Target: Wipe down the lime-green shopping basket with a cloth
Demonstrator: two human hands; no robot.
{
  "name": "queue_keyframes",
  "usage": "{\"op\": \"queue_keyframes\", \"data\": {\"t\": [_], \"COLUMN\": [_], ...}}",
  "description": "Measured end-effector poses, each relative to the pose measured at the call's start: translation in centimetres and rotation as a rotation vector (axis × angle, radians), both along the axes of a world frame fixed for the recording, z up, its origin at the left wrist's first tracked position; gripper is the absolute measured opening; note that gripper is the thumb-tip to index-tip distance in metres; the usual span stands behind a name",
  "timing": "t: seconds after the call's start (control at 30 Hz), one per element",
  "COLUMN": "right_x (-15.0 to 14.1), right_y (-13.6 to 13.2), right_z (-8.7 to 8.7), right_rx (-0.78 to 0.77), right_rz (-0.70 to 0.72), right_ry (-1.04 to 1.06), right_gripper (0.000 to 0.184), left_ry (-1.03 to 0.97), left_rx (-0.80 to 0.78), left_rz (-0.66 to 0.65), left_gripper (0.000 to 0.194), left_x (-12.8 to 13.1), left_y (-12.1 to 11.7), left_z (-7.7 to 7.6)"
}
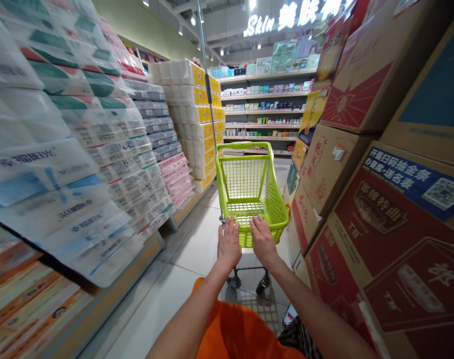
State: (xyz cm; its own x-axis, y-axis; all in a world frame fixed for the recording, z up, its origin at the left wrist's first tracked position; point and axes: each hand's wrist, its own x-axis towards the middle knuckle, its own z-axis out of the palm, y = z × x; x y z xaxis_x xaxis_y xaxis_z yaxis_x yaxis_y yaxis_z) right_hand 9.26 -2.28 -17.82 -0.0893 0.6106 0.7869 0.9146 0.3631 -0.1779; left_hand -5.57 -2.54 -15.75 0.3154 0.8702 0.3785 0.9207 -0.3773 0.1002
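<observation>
A lime-green plastic shopping cart (279, 209) stands in front of me, its basket bare inside. My left hand (229, 243) lies at the left part of the cart's near edge, with its fingers stretched forward. Beside it, my right hand (262, 239) rests at the same edge, fingers also extended and not wrapped round anything. Both palms face down and are hidden, so how firmly they touch the rim cannot be made out. A thin metal pole (208, 89) rises from the cart's left side.
Stacked tissue packs (111, 149) and toilet-roll packs (189, 114) line the left side. Tall cardboard boxes (399, 239) crowd the right. Between them runs a narrow tiled floor (189, 244). Shelves of small goods (264, 110) cross the far end.
</observation>
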Motion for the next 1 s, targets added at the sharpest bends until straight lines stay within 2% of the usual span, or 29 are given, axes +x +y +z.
{"op": "queue_keyframes", "data": {"t": [0.07, 0.1, 0.2, 0.27, 0.33, 0.43, 0.5, 0.57, 0.67, 0.73, 0.9, 0.93, 1.0], "right_x": [-0.1, 0.6, 3.9, 4.5, 2.7, -1.2, -1.5, 0.6, 4.3, 4.3, -0.4, -0.3, 1.4], "right_y": [-0.2, -0.3, -0.3, -0.2, -0.1, -0.3, -0.4, -0.5, -0.5, -0.6, -0.8, -0.8, -0.7], "right_z": [-0.1, -0.1, 0.1, 0.1, -0.1, -0.4, -0.4, -0.2, 0.2, 0.2, -0.1, -0.1, 0.1], "right_rx": [-0.021, -0.023, 0.005, 0.026, 0.025, -0.005, -0.018, -0.009, 0.026, 0.045, 0.022, 0.016, 0.028], "right_rz": [0.051, 0.031, -0.137, -0.204, -0.153, 0.043, 0.115, 0.056, -0.159, -0.204, 0.078, 0.097, 0.018], "right_ry": [-0.038, -0.027, 0.084, 0.138, 0.127, 0.012, -0.044, -0.008, 0.136, 0.168, -0.017, -0.032, 0.015], "right_gripper": [0.046, 0.046, 0.044, 0.043, 0.043, 0.043, 0.043, 0.043, 0.041, 0.039, 0.041, 0.041, 0.041], "left_ry": [0.011, 0.014, 0.013, 0.009, 0.010, 0.032, 0.044, 0.042, 0.025, 0.016, 0.034, 0.040, 0.047], "left_rx": [0.003, 0.004, 0.008, 0.011, 0.009, 0.005, 0.006, 0.008, 0.010, 0.020, 0.054, 0.064, 0.090], "left_rz": [-0.007, -0.005, 0.010, 0.022, 0.027, 0.008, -0.005, -0.011, -0.013, -0.002, -0.009, -0.019, -0.035], "left_gripper": [0.063, 0.064, 0.067, 0.069, 0.070, 0.068, 0.066, 0.066, 0.067, 0.069, 0.067, 0.067, 0.069], "left_x": [-0.3, -0.4, -0.5, -0.3, -0.1, -0.1, -0.2, -0.4, -0.2, 0.1, 0.1, -0.1, -0.2], "left_y": [0.0, 0.0, -0.1, -0.2, -0.3, -0.3, -0.3, -0.4, -0.4, -0.5, -0.5, -0.5, -0.5], "left_z": [0.1, 0.1, 0.0, -0.2, -0.3, -0.2, -0.2, -0.1, -0.1, -0.2, -0.3, -0.4, -0.6]}}
